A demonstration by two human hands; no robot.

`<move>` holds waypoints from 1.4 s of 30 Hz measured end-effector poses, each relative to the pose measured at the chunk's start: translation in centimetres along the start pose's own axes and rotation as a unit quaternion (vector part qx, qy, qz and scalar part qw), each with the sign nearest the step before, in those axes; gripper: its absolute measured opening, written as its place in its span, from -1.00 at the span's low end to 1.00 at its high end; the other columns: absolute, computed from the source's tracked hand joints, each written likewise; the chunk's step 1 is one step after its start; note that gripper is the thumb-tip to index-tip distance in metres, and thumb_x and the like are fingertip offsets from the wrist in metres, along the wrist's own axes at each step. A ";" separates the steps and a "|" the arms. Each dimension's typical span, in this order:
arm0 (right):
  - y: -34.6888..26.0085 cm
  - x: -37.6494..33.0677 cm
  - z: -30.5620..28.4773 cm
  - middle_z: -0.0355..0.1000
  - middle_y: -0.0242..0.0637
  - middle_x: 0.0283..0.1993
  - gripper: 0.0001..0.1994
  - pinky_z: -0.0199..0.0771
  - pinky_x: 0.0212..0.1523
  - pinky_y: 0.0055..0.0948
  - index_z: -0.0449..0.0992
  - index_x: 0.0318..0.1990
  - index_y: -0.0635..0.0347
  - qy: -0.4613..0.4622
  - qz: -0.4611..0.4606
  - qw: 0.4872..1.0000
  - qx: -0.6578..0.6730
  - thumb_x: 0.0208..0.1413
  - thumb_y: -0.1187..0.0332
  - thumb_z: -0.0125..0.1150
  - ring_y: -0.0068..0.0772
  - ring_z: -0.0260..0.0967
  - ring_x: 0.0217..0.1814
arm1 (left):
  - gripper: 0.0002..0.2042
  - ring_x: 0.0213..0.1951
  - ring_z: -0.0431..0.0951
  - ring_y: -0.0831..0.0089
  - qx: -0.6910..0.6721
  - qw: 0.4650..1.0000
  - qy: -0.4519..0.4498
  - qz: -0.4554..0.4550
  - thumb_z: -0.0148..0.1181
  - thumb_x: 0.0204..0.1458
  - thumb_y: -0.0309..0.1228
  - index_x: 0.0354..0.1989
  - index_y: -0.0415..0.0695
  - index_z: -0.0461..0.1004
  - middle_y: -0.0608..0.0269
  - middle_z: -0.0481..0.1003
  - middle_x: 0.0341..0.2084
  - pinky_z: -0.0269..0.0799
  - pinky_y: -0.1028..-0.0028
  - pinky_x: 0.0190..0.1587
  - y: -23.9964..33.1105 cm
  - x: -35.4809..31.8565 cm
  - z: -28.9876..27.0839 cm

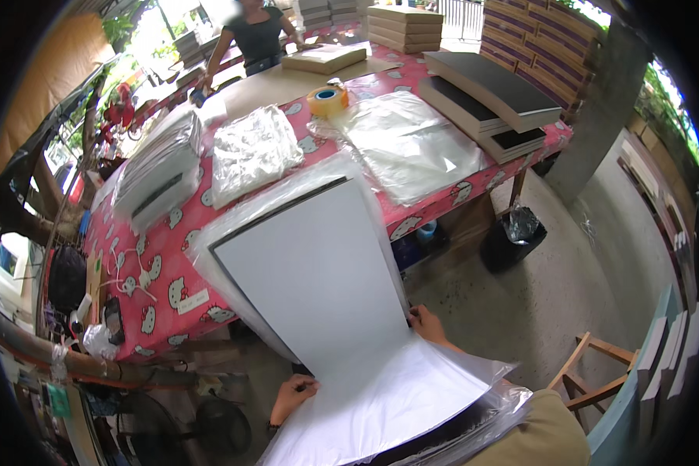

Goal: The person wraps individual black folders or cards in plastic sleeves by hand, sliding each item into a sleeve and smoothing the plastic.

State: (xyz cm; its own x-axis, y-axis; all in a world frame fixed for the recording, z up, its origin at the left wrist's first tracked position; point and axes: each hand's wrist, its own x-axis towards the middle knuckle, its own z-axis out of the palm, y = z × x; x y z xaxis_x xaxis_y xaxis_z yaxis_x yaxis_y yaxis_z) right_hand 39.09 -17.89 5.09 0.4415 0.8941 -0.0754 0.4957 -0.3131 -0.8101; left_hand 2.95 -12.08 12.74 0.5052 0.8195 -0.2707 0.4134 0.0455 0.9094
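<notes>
1. Where the left hand (291,396) comes in at the lower edge, its fingers curl onto the near left edge of a large white sheet (380,404), gripping it; the thumb side lies on top of the paper.
2. The right hand (427,322) pinches the right edge of a big white board (311,272) at its near corner, fingers closed on the clear plastic sleeve (210,233) that wraps it.
3. The board, dark along its rim, slopes from the person's lap up onto the edge of the table (171,272), which wears a pink cartoon-print cloth; the loose white sheet overlaps the board's near end and hangs toward the person.
4. On the table beyond the board lie a folded stack of clear bags (252,151), a spread clear plastic sheet (412,144), and a roll of yellow tape (328,99) between them, farther back.
5. Wrapped dark boards (159,175) sit at the left end, and a stack of black panels (489,101) at the right end.
6. Another person (256,35) stands at the far side of the table, and a black bin (512,237) stands on the floor under the right end.
</notes>
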 end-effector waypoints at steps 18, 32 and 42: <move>-2.1 -0.8 0.8 0.39 0.01 -0.48 -0.79 0.29 -0.44 -0.03 0.25 -0.18 0.12 0.049 0.066 0.994 -0.076 0.03 0.28 -0.10 0.10 0.34 -0.44 | -0.63 -0.64 0.27 0.50 -0.077 0.933 0.322 -0.137 0.05 -0.01 -0.16 -0.56 -0.30 0.39 0.30 0.33 -0.73 0.19 0.49 -0.57 -7.2 3.2 3.5; -3.3 6.2 -4.6 0.38 -0.03 -0.51 -0.87 0.31 -0.44 -0.18 0.34 -0.41 0.29 0.179 -0.146 0.971 -0.057 -0.04 0.39 0.01 0.03 0.35 -0.45 | -0.69 -0.51 0.48 0.16 0.246 0.890 0.368 -0.106 0.10 -0.12 -0.18 -0.49 -0.25 0.45 0.00 0.46 -0.61 0.35 0.28 -0.42 -10.7 3.4 2.4; -7.2 26.4 -21.8 0.39 -0.32 -0.28 -0.73 0.22 -0.16 -0.23 0.49 -0.29 0.10 0.242 0.099 0.900 -0.350 -0.12 0.16 0.15 -0.19 0.23 -0.15 | -0.72 -0.57 0.47 0.23 0.256 0.903 0.337 -0.078 0.16 -0.16 -0.18 -0.50 -0.19 0.46 0.06 0.46 -0.64 0.35 0.35 -0.49 -12.4 3.0 1.3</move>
State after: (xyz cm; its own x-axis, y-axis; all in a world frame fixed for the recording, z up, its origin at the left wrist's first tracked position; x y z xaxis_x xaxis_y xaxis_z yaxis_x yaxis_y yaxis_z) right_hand 63.45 0.99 21.60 0.7623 0.6083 0.2210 0.6469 -0.7263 -0.2322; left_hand 0.34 -10.93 0.26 -0.0931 0.9953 0.0282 0.8233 0.0610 0.5644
